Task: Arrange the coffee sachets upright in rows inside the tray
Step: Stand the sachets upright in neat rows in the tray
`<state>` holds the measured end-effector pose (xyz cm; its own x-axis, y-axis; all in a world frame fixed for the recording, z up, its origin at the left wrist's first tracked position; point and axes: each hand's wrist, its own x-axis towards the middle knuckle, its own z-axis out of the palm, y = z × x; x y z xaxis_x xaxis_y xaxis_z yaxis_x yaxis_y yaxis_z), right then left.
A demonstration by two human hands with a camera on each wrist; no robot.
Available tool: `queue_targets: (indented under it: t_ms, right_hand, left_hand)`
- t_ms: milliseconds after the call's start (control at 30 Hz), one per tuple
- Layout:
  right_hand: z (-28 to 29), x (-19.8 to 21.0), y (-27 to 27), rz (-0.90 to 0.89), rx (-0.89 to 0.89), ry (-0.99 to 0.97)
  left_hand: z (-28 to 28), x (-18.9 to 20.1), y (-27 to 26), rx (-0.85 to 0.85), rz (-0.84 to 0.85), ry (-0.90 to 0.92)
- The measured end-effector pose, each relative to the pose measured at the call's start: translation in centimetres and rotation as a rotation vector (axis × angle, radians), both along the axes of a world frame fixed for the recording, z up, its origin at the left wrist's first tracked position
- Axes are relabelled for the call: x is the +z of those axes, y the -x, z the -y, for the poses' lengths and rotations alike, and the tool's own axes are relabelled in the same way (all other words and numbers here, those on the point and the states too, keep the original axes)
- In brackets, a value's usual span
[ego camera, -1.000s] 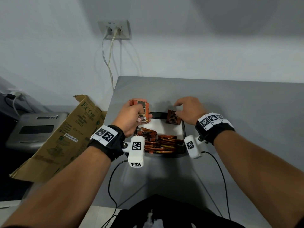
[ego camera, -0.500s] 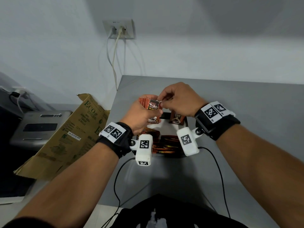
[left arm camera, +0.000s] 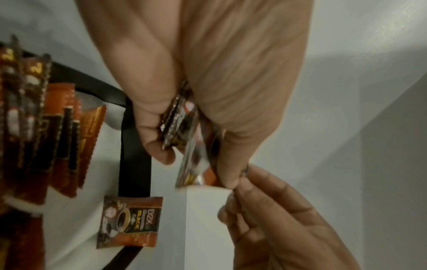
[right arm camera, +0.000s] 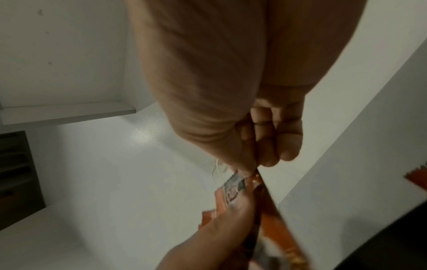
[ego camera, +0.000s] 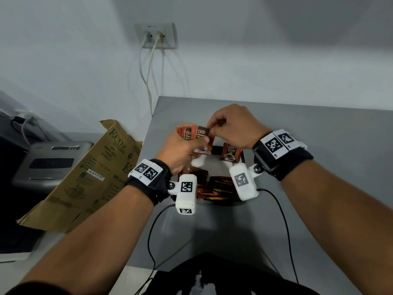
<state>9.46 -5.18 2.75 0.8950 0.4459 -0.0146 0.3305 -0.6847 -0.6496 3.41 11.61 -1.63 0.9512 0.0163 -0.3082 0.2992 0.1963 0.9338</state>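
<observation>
On the grey tabletop [ego camera: 319, 145], centre frame, the left hand [ego camera: 180, 147] clamps a fanned bunch of orange-brown foil coffee sachets [ego camera: 194, 134] above the black-rimmed, white-floored tray [ego camera: 214, 165] — the right hand [ego camera: 231, 127] pinches one corner; a careless tug could spill the rest.

Right hand [ego camera: 231, 126] up from tray [ego camera: 243, 159] onto held sachets [ego camera: 196, 133].

Tray [ego camera: 215, 149] centre free; upright sachet [ego camera: 230, 153] far right, stacked sachets [ego camera: 214, 186] near.

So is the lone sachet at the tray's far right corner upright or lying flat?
Upright. The lone sachet stands on its bottom edge against the tray far wall, printed front facing the camera.
</observation>
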Motion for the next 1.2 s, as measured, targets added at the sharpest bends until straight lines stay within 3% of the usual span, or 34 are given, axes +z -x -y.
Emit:
queue_targets:
  t_ms: [167, 433, 1200]
  right_hand:
    - [0.8, -1.8, -1.3, 0.021, -0.019, 0.188]
    - [0.0, -6.3, -1.6, -0.059, 0.023, 0.382]
    - [0.0, -7.4, -2.6, -0.041, 0.004, 0.377]
  left_hand:
    - [-1.4, -0.6, -0.4, 0.212, -0.046, -0.098]
    - [-2.5, -0.9, 0.0, 0.201, -0.044, -0.140]
    - [-2.6, -1.2, 0.0, 0.156, -0.080, -0.149]
